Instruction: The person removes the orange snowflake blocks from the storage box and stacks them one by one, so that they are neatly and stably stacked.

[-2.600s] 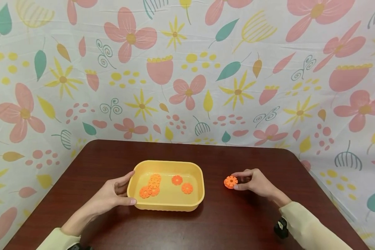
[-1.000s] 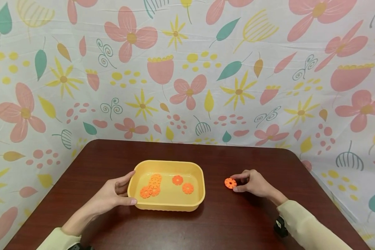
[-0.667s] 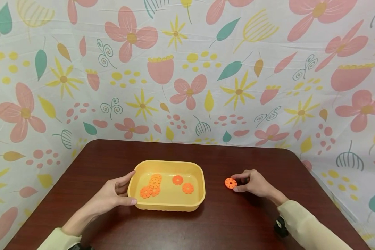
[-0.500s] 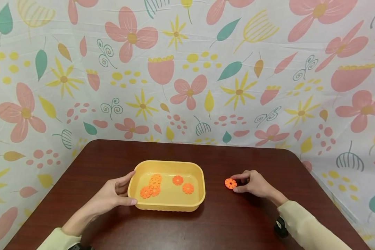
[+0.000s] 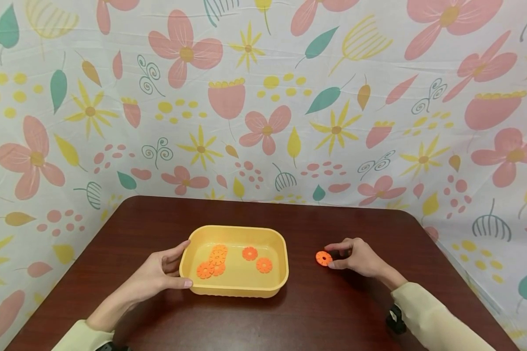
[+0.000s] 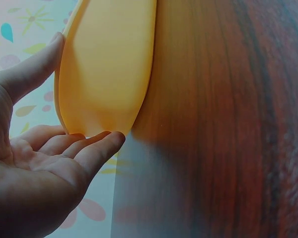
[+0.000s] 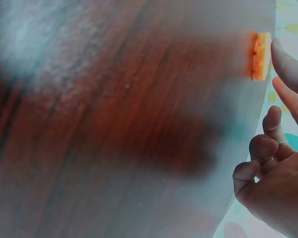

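Note:
My left hand [image 5: 151, 273] grips the left end of a yellow plastic tray [image 5: 263, 290], thumb at the near corner and fingertips at the far one. In the left wrist view, fingers [image 6: 97, 153] lie against the tray's outer end [image 6: 107, 64]. Several flat orange notched discs [image 5: 204, 269] lie inside, some overlapping at the left, two apart at the right. Right of the tray, my right hand [image 5: 362, 258] pinches an orange notched disc [image 5: 323, 258] by its edge between thumb and index finger. The right wrist view shows it edge-on as a small stack [image 7: 260, 57]; the other fingers are curled.
Both hands work over a dark red-brown wooden table [image 5: 254, 326]. A white cloth with floral print [image 5: 263, 97] hangs behind it and at the sides. A black device [image 5: 395, 319] is strapped to the right wrist.
Compared with the earliest frame, the two offset discs at my right hand now look lined up as one from above. My left hand and the tray have stayed in place.

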{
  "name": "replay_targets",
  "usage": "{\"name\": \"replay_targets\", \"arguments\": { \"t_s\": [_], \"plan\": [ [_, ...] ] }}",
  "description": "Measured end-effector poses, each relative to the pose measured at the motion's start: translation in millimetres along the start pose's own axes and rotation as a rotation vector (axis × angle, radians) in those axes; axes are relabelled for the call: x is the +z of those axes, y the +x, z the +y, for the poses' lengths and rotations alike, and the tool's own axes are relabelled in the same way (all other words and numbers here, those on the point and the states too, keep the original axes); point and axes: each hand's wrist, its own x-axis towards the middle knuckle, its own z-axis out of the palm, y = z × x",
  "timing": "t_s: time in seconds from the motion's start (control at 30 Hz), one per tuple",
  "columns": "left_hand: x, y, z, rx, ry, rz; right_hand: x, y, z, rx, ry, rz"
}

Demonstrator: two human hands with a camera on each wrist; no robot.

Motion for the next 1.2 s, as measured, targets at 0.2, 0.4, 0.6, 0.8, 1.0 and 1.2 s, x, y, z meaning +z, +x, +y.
{"name": "replay_targets", "arguments": {
  "t_s": [0.2, 0.4, 0.6, 0.8, 1.0, 1.2],
  "plan": [
    [-0.5, 0.5, -0.3, 0.001, -0.005, -0.002, 0.5, 0.0, -8.9, -0.013, 0.008, 0.015],
    [-1.5, 1.0, -1.4, 0.003, -0.007, -0.004, 4.9, 0.3, -25.6, -0.021, -0.011, 0.017],
    [-1.5, 1.3, -2.3, 0.005, -0.003, -0.004, 8.1, 4.5, -43.2, -0.058, -0.029, 0.004],
    [-0.7, 0.8, -0.9, -0.001, -0.003, 0.0, 11.0, 12.9, -62.0, -0.078, -0.031, -0.004],
    [-0.3, 1.1, -0.5, 0.0, -0.004, -0.002, 15.7, 20.4, -86.7, -0.113, -0.027, -0.01],
    [-0.7, 0.9, -0.8, -0.001, -0.003, 0.0, 25.0, 30.7, -115.6, -0.166, -0.005, -0.019]
  ]
}}
